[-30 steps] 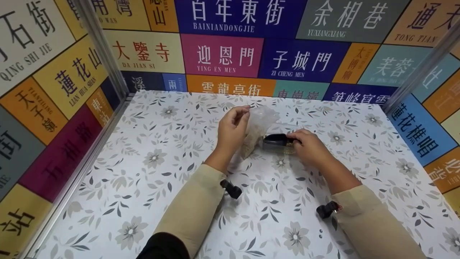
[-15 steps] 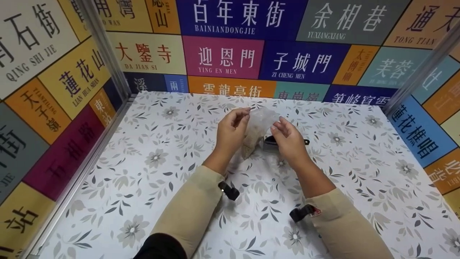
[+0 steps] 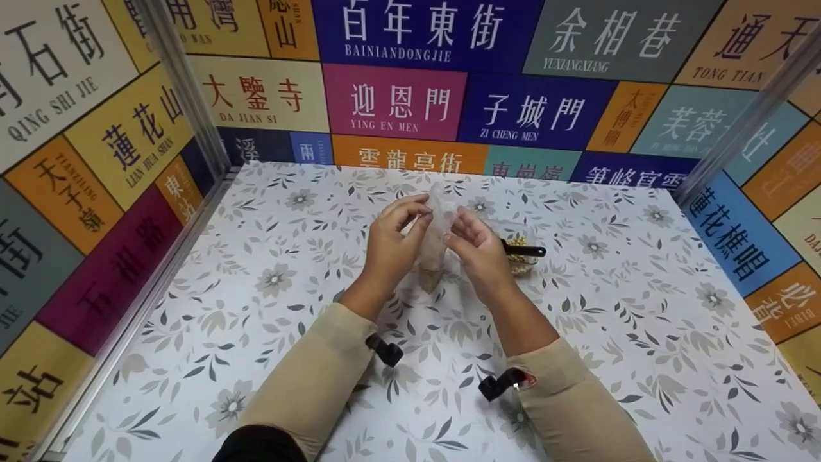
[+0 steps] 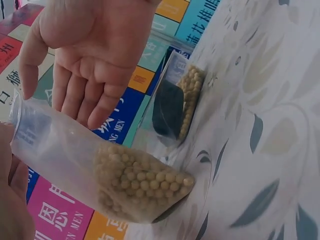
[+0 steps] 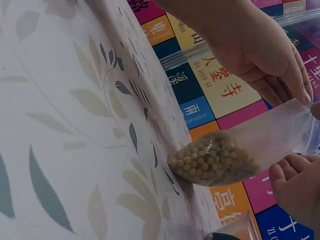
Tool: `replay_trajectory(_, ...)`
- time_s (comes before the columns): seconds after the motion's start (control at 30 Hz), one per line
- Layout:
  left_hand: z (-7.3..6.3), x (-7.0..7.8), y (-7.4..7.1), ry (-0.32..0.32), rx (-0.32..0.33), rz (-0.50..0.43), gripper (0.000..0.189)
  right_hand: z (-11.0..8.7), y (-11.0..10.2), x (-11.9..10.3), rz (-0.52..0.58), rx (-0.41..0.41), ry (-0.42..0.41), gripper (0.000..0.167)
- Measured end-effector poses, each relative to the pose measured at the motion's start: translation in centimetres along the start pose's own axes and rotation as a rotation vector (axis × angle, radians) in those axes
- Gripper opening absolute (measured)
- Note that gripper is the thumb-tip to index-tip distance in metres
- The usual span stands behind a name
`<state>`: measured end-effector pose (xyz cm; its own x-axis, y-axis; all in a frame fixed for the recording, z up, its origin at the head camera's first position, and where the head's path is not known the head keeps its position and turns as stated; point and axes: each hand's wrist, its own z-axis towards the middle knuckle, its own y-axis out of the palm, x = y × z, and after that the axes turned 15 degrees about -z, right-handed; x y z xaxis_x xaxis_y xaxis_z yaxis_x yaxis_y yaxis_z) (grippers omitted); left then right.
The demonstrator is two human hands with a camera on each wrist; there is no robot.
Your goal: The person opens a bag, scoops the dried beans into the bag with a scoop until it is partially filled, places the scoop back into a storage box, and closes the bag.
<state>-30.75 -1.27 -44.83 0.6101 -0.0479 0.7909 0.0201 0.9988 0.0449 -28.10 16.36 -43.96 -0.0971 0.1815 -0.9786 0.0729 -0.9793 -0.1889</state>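
A clear plastic bag (image 3: 433, 247), its lower part filled with round pale beans (image 4: 142, 182), stands upright on the table between the two hands. My left hand (image 3: 394, 240) pinches the bag's upper edge on the left. My right hand (image 3: 478, 253) holds the opposite edge between thumb and fingers. In the right wrist view, the left thumb and fingers of the left hand (image 5: 260, 55) lie at the bag's mouth. Just beyond the right hand, a black scoop (image 3: 529, 251) lies in a clear plastic box (image 4: 150, 112) with more beans; the right hand partly hides both in the head view.
The table has a white cloth (image 3: 288, 359) with grey leaves and flowers. Colourful panels (image 3: 397, 99) with lettering form walls at the back and sides. Metal posts (image 3: 192, 96) stand at the corners. Each sleeve cuff has a small black device (image 3: 385, 351).
My right hand has let go of the scoop, leaving it in the box, and has come left to the bag. Both hands and the bag have shifted slightly left and nearer.
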Motion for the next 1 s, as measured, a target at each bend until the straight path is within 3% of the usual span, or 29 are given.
replay_trajectory(0.13, -0.2, 0.5, -0.8, 0.007, -0.027, 0.025, 0.011, -0.4, 0.8, 0.2, 0.002, -0.042, -0.048, 0.077)
replay_trajectory(0.23, -0.3, 0.2, -1.1, -0.021, -0.059, -0.015, 0.022, -0.5, 1.0, 0.5, -0.022, -0.032, -0.085, 0.077)
replay_trajectory(0.3, -0.2, -0.3, -1.4, -0.076, -0.072, -0.068, 0.037, -0.5, 1.1, 0.6, -0.025, -0.026, -0.109, 0.075)
replay_trajectory(0.4, 0.0, -1.2, -1.9, -0.206, -0.081, -0.159, 0.055, -0.7, 1.1, 0.8, -0.014, -0.037, -0.127, 0.071)
replay_trajectory(0.5, 0.2, -1.8, -2.4, -0.327, -0.101, -0.225, 0.057, -0.9, 1.0, 0.8, -0.009, -0.077, -0.144, 0.068)
replay_trajectory(0.57, 0.2, -2.0, -2.6, -0.374, -0.123, -0.244, 0.057, -1.1, 0.9, 0.9, -0.016, -0.099, -0.154, 0.065)
replay_trajectory(0.67, 0.3, -1.9, -2.8, -0.393, -0.122, -0.27, 0.056, -1.3, 0.8, 1.0, -0.027, -0.134, -0.182, 0.062)
replay_trajectory(0.83, 0.5, -1.5, -2.9, -0.4, -0.025, -0.294, 0.048, -1.5, 0.7, 1.0, -0.024, -0.162, -0.218, 0.057)
replay_trajectory(1.0, 0.3, -1.4, -3.2, -0.375, 0.04, -0.313, 0.027, -1.3, 0.7, 1.1, -0.03, -0.091, -0.178, 0.052)
